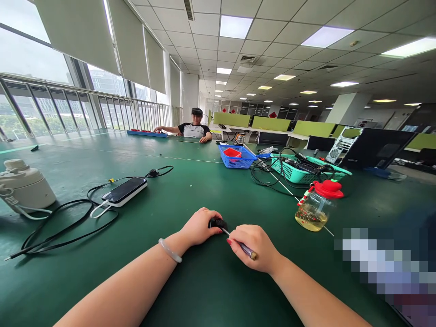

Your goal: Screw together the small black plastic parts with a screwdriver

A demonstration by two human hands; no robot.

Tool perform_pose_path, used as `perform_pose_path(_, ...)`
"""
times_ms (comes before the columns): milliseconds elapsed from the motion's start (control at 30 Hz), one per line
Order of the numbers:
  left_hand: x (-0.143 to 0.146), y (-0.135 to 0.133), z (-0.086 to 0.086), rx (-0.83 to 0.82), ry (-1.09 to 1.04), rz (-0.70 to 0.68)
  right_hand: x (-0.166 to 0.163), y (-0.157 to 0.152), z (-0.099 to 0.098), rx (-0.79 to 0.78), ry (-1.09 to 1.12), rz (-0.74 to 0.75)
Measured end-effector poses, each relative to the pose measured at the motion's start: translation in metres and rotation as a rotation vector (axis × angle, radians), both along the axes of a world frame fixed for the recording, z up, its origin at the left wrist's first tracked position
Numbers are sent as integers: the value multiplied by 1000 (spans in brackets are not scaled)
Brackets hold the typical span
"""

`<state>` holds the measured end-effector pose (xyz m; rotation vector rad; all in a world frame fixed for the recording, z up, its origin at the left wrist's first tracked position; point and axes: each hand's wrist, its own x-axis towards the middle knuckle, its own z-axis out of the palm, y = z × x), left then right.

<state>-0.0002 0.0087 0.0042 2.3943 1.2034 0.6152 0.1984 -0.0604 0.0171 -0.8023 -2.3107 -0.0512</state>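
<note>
My left hand (199, 226) is closed around a small black object (218, 223) on the green tabletop, its exact kind partly hidden by the fingers. A pale bangle circles that wrist. In my right hand (257, 240) is a screwdriver (248, 250) with a dark, brownish handle, held at a slant. Its thin metal shaft reaches left to the black object, and the tip seems to touch it. What the tip rests in is too small to make out.
On the left lie a phone-like device (125, 190), a black cable (64, 218) and a beige bottle (25, 186). Toward the right stand a red-lidded bottle (315, 209), a teal basket (293, 172) of cables and a blue basket (236, 162). A person (195, 128) sits across the table.
</note>
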Motion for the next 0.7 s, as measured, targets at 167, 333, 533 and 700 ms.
perform_pose_path(167,0,-1,-1,-10,-6,11,-8,-3,-4,159,-155,-14)
perform_pose_path(333,0,-1,-1,-21,-26,45,-6,-2,-5,151,-186,-6)
perform_pose_path(533,1,1,-3,-40,-10,44,-5,-2,-4,105,-156,-13)
perform_pose_path(700,0,2,-4,-54,-2,57,-4,-2,-4,48,-84,-2)
